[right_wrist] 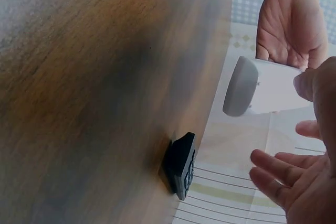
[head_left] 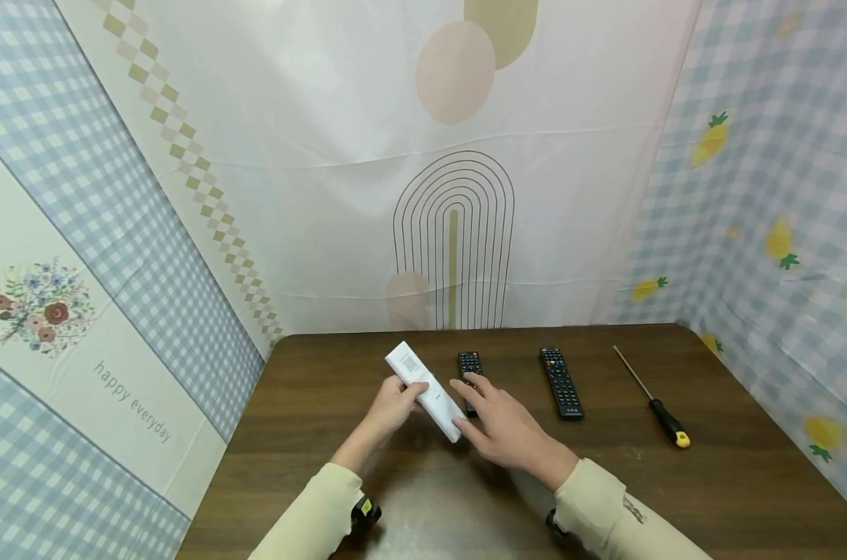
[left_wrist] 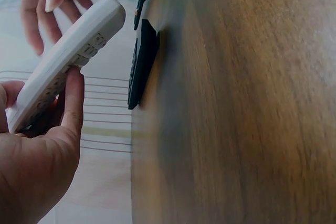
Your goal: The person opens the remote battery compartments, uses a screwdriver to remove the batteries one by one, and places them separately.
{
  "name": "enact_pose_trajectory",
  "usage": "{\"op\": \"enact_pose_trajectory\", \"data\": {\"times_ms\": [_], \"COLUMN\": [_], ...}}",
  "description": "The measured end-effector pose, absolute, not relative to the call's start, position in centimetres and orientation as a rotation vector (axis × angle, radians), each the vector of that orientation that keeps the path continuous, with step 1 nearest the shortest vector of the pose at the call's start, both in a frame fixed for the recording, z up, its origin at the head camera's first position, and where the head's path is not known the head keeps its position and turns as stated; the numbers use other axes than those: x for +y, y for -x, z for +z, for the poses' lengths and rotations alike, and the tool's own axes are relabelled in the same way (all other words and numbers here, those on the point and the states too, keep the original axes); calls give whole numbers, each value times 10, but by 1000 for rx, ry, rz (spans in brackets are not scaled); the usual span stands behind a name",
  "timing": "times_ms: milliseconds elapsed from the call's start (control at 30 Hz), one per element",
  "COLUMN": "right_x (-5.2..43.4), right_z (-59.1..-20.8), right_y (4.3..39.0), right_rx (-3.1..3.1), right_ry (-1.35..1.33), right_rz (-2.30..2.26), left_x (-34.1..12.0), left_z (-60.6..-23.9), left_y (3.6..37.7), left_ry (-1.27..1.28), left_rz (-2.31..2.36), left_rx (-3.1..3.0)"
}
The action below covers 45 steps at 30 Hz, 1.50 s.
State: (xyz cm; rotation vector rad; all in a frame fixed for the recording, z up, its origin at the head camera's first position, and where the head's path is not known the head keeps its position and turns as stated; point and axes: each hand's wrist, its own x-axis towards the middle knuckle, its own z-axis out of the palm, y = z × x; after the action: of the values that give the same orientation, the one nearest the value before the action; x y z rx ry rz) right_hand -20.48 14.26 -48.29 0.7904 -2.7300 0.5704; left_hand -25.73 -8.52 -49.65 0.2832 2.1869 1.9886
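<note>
Two hands over worktop (head_left: 675,498) middle: left hand (head_left: 388,408) grips white remote (head_left: 426,391) mid-body, held above surface; right hand (head_left: 500,424), fingers (right_wrist: 273,169) relaxed, touches near end. Long axis diagonal, far end toward far-left corner. Risk, by judgement: loose one-hand grip, remote slips onto black remote (head_left: 469,373) just beside.

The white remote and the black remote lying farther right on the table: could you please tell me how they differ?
The white remote is held above the table by the left hand, with the right hand at its near end; the black remote lies flat, untouched. The white one shows its plain back, the black one its buttons. Both are long and slim.
</note>
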Motion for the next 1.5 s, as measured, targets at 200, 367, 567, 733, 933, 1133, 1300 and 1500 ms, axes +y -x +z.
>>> {"op": "enact_pose_trajectory", "data": {"times_ms": [200,367,567,733,933,1133,1300,1500], "right_x": [135,131,127,126,126,123,121,120], "right_z": [-482,-482,-480,-481,-480,-478,-476,-476], "right_y": [207,208,209,210,211,214,216,219], "right_rx": [-2673,-2687,-2684,-2710,-2687,-2624,-2609,-2610], "right_ry": [-851,-860,-870,-874,-897,-931,-934,-945], "right_rz": [507,460,428,404,403,404,428,480], "left_x": [-77,-74,-74,-73,-71,-70,-68,-67], "left_z": [-496,-494,-497,-497,-496,-496,-499,-498], "left_y": [257,255,256,256,254,250,250,248], "left_ry": [-293,-273,-203,-182,-188,-232,-248,-260], "left_rz": [1996,2018,2091,2093,2041,1961,1968,1963], "left_rx": [2175,2113,2015,2045,2111,2256,2299,2318]}}
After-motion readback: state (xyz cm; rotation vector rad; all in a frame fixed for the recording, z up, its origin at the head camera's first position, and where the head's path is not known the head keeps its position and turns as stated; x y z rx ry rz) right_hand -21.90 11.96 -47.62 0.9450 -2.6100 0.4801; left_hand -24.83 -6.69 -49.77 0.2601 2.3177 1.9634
